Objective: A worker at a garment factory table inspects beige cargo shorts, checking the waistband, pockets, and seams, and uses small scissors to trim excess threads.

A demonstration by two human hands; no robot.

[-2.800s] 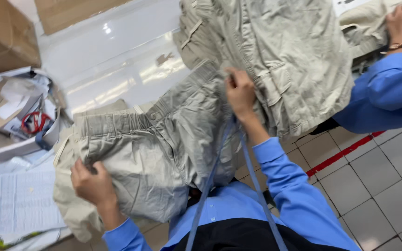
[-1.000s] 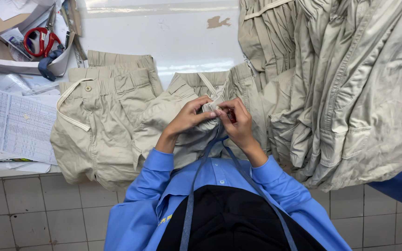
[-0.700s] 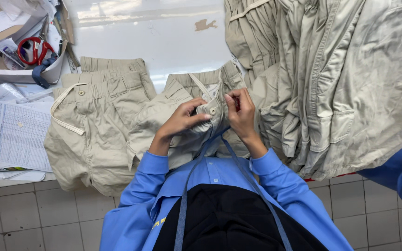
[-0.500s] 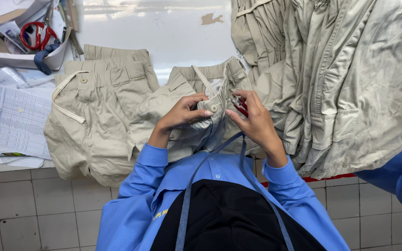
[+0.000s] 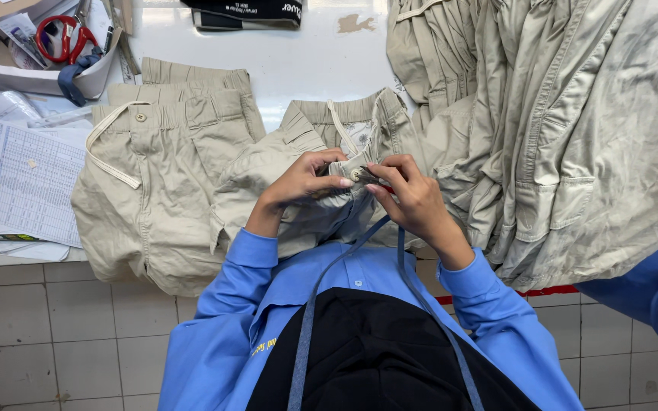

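Observation:
A pair of beige trousers (image 5: pixel 306 152) lies on the white table (image 5: pixel 306 61) right in front of me, waistband up. My left hand (image 5: pixel 302 183) pinches the waistband beside its button (image 5: pixel 356 175). My right hand (image 5: pixel 409 198) holds a small dark tool with a red part against that same spot; the tool is mostly hidden by my fingers. Both hands touch the cloth close together. A blue strap hangs from my neck below my hands.
A second folded beige pair (image 5: pixel 154 175) lies to the left. A large heap of beige garments (image 5: pixel 565 129) fills the right. Printed sheets (image 5: pixel 17 175) and a box with red scissors (image 5: pixel 62 38) sit at the left. Another person's blue sleeve (image 5: pixel 656 289) shows at right.
My hands went from spreading trousers apart to meeting at the waistband button. Over the last second they stay there with small finger shifts while my view drifts slightly.

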